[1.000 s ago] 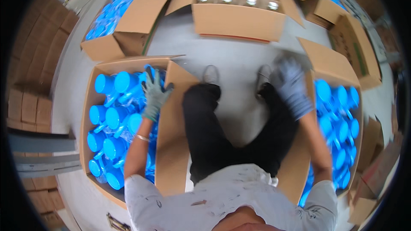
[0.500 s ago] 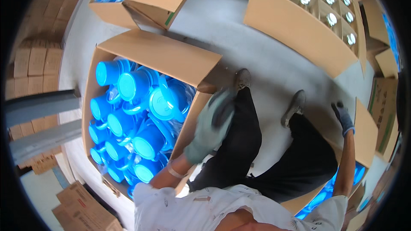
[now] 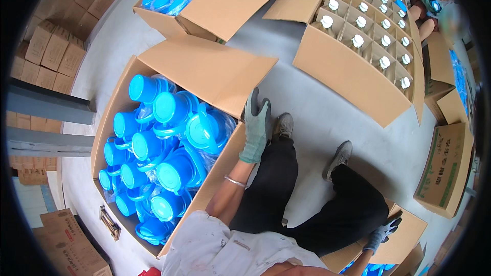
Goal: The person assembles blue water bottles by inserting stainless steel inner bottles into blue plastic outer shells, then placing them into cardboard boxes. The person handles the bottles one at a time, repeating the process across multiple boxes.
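Observation:
My left hand [image 3: 255, 129], in a grey-green glove, rests against the right corner of a large cardboard box [image 3: 217, 176]. Its thumb and fingers are stretched apart, and nothing shows between them. The box holds several bright blue lidded plastic cups [image 3: 147, 145] with handles, packed on their sides among clear plastic bags. Low on the right, my gloved right hand [image 3: 379, 234] lies by the flap of another open box [image 3: 405, 232]. Its dark-tipped fingers are spread. Blue items [image 3: 376, 268] show inside that box, partly hidden by my arm.
An open divided carton [image 3: 353, 79] of white-capped bottles stands ahead right. Another box [image 3: 169, 23] of blue items is at the far left. A closed carton [image 3: 444, 168] stands right; stacked cartons [image 3: 51, 51] line the left. Another person [image 3: 427, 5] sits far right.
My left hand has moved up and right to the box's corner. My right hand has dropped down and back to the lower-right box. The view has shifted, showing more of the bottle carton.

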Demonstrator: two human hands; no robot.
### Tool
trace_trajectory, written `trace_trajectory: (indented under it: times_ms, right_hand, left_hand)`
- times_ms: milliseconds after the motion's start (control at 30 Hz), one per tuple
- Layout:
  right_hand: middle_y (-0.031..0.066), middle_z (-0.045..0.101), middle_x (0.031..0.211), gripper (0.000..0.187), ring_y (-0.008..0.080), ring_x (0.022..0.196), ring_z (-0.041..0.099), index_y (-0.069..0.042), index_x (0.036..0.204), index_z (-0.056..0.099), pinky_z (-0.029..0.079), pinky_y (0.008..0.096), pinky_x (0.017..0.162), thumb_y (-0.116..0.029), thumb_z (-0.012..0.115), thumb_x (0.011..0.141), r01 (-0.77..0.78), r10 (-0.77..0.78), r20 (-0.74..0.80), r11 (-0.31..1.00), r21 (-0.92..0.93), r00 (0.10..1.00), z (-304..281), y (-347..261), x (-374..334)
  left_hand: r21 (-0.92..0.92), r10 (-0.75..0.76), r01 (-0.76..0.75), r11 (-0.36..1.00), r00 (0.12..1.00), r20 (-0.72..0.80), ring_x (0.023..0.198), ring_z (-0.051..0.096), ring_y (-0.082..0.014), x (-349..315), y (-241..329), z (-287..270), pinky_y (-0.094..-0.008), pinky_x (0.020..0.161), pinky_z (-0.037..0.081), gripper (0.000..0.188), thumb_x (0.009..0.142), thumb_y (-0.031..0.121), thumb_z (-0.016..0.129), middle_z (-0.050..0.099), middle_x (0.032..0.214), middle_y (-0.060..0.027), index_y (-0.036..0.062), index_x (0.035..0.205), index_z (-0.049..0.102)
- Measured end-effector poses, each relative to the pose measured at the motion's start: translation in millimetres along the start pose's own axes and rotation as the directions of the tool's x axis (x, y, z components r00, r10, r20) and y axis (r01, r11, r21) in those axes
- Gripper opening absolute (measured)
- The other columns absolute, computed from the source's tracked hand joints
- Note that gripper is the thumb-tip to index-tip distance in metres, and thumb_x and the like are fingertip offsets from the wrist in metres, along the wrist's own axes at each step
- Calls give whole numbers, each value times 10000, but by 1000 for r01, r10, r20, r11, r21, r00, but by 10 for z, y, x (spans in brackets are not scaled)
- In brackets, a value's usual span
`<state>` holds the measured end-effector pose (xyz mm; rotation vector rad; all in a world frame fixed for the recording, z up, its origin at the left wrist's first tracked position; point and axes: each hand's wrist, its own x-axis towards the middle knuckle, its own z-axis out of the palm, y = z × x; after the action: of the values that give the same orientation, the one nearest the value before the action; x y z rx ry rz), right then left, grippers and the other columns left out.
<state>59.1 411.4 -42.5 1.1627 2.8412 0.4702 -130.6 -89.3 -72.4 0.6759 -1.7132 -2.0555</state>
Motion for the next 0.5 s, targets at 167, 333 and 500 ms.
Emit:
trace_trajectory:
  times_ms: [167,333,500]
  right_hand:
    - [198,440,1360,625,353,1230,440,-15,1377,369,382,412,1018,-208,637,846,363,-342,-120,881,304,932,-399,-472,619]
    - [118,476,1342,486,235,1166,495,-35,1377,394,418,380,976,-244,491,949,-190,-842,-32,-159,969,538,-843,-3438,32]
    - [107,632,1048,474,220,906,620,-60,1160,558,525,369,755,-416,635,858,-898,-972,165,218,382,-166,-794,-5804,-658]
  left_hand:
    - [307,248,-297,904,950,189,1335,349,-215,149,-159,-58,-327,1098,275,587,859,-15,543,400,1432,-126,4,1408,336]
    - [237,253,-291,927,951,180,1214,484,-195,123,-68,-151,-304,1006,386,445,858,-17,535,530,1294,-129,-25,1296,455]
    - [486,383,-503,715,863,329,1002,592,-302,238,-222,-113,-345,879,465,267,824,27,570,617,1050,-167,25,1091,575]
